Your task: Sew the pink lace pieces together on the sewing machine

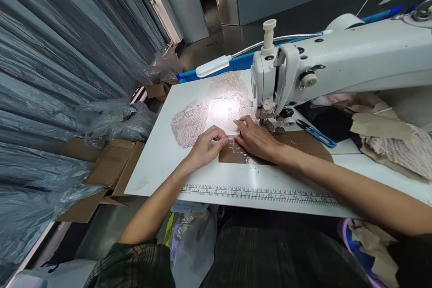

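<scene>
A pale pink lace fabric piece (224, 114) lies brightly lit on the white table, just left of the sewing machine's needle area (260, 119). At its near edge, the thumb and forefinger of my left hand (206, 148) are pinched together on the lace. My right hand (256, 140) rests beside the presser foot, fingers spread and fingertips on the lace's right part, holding nothing. Under both hands is a brown plate (243, 155) scattered with thread scraps. Farther left lies another gathered lace piece (191, 123), and more lace (227, 84) sits behind.
The white sewing machine (354, 60) fills the right side, with a small lamp (213, 66) over the work. Blue thread snips (317, 134) lie right of the needle, near fabric scraps (381, 126). A printed ruler (256, 194) runs along the front edge. Cardboard boxes (113, 162) stand left.
</scene>
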`<state>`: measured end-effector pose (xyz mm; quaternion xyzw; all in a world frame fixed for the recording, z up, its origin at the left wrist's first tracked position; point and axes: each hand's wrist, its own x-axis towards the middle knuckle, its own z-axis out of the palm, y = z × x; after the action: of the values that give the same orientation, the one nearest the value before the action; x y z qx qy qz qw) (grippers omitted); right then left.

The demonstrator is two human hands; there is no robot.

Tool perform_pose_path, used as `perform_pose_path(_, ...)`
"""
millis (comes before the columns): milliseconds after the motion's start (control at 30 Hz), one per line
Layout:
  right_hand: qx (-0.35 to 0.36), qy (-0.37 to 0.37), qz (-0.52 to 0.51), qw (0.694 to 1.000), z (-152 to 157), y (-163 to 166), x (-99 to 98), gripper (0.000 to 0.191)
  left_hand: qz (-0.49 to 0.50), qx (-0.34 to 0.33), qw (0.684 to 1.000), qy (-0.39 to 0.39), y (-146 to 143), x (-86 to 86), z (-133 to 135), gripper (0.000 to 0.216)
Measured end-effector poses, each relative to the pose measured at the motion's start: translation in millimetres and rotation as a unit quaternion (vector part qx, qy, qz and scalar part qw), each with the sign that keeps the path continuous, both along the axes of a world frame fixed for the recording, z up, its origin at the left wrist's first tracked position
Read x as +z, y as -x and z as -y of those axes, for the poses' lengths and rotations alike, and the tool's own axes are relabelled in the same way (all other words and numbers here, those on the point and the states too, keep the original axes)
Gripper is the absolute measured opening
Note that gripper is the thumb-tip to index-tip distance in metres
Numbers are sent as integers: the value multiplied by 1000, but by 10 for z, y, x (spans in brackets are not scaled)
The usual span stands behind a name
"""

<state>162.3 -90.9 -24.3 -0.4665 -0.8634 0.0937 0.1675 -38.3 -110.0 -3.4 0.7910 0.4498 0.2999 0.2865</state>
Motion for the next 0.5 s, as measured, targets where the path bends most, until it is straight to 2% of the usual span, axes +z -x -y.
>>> perform_pose_path(67, -20, -5, -13, 1000, -101, 68, -72, 32, 69, -2, 998, 6, 4, 38, -2, 28)
perform_pose_path(133, -10, -7, -29, 1000, -157, 63, -144, 25, 135, -28, 989, 49, 48, 137, -1, 29)
perform_pose_path(200, 14, -10, -36, 999, -171, 23, -193, 20, 137, -128, 971, 147, 126, 280, -5, 28)
perform_pose_path(233, 25, -12, -38, 999, -167, 3, -207, 19, 88, -234, 942, 225, 168, 348, -12, 29)
perform_pose_path(267, 33, -14, -42, 998, -159, -13, -217, 20, 22, -311, 908, 279, 203, 402, -25, 29)
perform_pose_path(300, 40, -16, -46, 998, -150, -21, -223, 21, -20, -319, 904, 284, 226, 435, -42, 29)
perform_pose_path(333, 43, -19, -50, 998, -140, -23, -229, 23, -53, -287, 921, 259, 234, 441, -65, 28)
perform_pose_path(400, 44, -25, -59, 997, -126, -13, -245, 25, -97, -150, 971, 159, 199, 379, -117, 26)
perform_pose_path(467, 43, -34, -66, 996, -121, 3, -270, 27, -131, -29, 989, 63, 113, 250, -170, 25)
perform_pose_path(500, 43, -38, -69, 996, -122, 9, -285, 27, -146, 5, 989, 29, 62, 178, -193, 26)
